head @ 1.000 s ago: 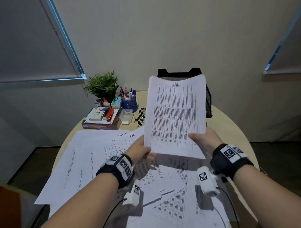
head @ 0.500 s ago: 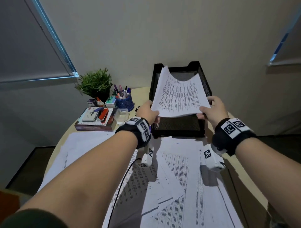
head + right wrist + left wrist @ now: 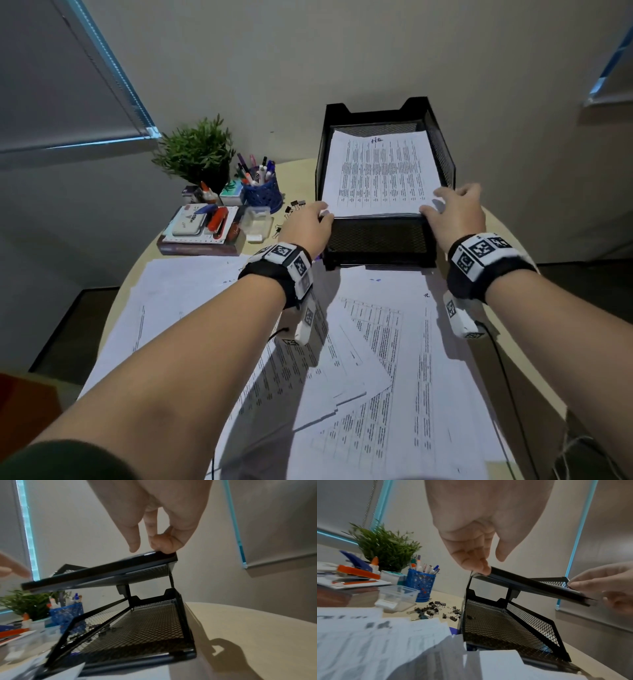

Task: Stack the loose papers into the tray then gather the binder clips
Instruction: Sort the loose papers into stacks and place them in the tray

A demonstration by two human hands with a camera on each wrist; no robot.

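A black mesh two-tier tray (image 3: 442, 156) stands at the back of the round table. A stack of printed papers (image 3: 380, 171) lies flat in its top tier. My left hand (image 3: 320, 213) touches the top tier's front left corner with straight fingers (image 3: 481, 568), thumb free. My right hand (image 3: 442, 202) rests on the front right corner, its fingers (image 3: 163, 546) on the rim and the thumb hanging free. More loose papers (image 3: 376, 359) cover the near table. Several black binder clips (image 3: 293, 209) lie left of the tray (image 3: 505, 628), seen again as binder clips (image 3: 433, 611) in the left wrist view.
Left of the tray are a potted plant (image 3: 195, 150), a blue pen cup (image 3: 262, 193), a clear plastic box (image 3: 257, 221) and a book (image 3: 198, 248) topped with a red stapler (image 3: 217, 219). The tray's lower tier (image 3: 137, 628) holds no paper. The table edge (image 3: 510, 250) curves off to the right.
The sheets that both hands held upright went forward and down into the tray's top tier. Both hands have let go and now rest at its front corners.
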